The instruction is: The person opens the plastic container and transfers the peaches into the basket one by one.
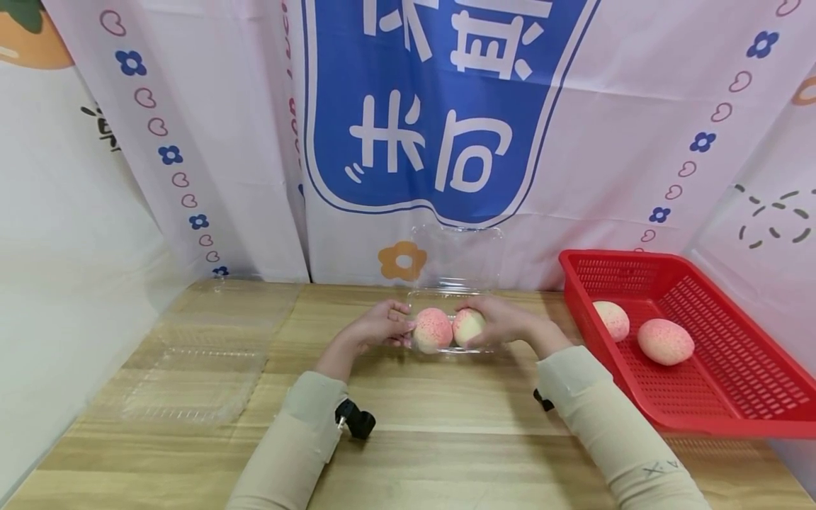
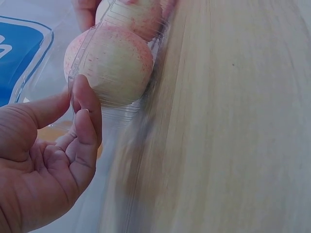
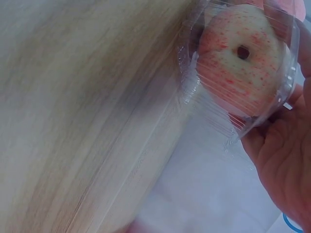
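Observation:
A clear plastic clamshell box [image 1: 455,248] stands with its lid raised against the backdrop. Two pink-and-cream peaches sit side by side in its base: a left peach [image 1: 433,329] and a right peach [image 1: 469,326]. My left hand [image 1: 381,326] pinches the box's left rim between thumb and fingers; the left wrist view shows the plastic rim [image 2: 80,56] there. My right hand [image 1: 506,320] curls round the right peach at the box's other end. In the right wrist view that peach [image 3: 243,63] shows a dark hole through the ribbed plastic wall.
A red plastic basket [image 1: 733,368] stands at the right with two more peaches [image 1: 665,341] in it. Another clear clamshell box [image 1: 191,375] lies open at the left of the wooden table [image 1: 421,460]. A printed cloth [image 1: 255,142] hangs behind.

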A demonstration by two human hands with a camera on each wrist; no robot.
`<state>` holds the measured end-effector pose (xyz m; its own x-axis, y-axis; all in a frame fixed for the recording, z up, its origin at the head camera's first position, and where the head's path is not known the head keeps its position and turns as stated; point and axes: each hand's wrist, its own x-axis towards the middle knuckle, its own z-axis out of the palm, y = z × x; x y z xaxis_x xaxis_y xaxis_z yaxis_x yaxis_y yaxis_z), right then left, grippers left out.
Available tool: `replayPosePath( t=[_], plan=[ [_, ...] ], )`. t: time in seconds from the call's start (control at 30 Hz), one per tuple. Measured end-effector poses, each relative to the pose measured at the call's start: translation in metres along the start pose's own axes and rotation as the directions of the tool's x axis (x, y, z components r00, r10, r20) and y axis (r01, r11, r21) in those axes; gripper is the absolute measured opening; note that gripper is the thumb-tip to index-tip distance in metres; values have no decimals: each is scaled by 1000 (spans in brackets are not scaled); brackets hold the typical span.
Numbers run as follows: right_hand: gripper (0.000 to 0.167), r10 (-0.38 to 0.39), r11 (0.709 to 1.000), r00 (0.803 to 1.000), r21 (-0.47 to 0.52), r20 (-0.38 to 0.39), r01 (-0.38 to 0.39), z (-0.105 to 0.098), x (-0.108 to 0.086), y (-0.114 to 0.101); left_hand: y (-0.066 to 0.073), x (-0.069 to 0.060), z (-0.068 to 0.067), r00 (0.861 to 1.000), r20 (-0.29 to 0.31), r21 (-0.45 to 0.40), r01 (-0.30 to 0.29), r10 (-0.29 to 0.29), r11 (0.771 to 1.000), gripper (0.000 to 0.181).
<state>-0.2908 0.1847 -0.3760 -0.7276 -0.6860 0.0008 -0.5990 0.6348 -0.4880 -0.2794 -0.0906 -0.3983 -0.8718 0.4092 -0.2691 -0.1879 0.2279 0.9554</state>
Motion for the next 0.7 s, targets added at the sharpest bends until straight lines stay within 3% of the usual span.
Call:
replayPosePath(
  t=[0.43, 0.7],
  plan=[
    [67, 30, 999, 999, 29, -29, -29, -6, -2, -2, -1, 3, 0, 1000, -3, -13, -3, 3, 1000, 37],
    [67, 4, 1000, 997, -18, -71, -5, -14, -5, -7, -3, 3, 0, 1000, -7, -20, 5, -6, 1000, 38]
  ],
)
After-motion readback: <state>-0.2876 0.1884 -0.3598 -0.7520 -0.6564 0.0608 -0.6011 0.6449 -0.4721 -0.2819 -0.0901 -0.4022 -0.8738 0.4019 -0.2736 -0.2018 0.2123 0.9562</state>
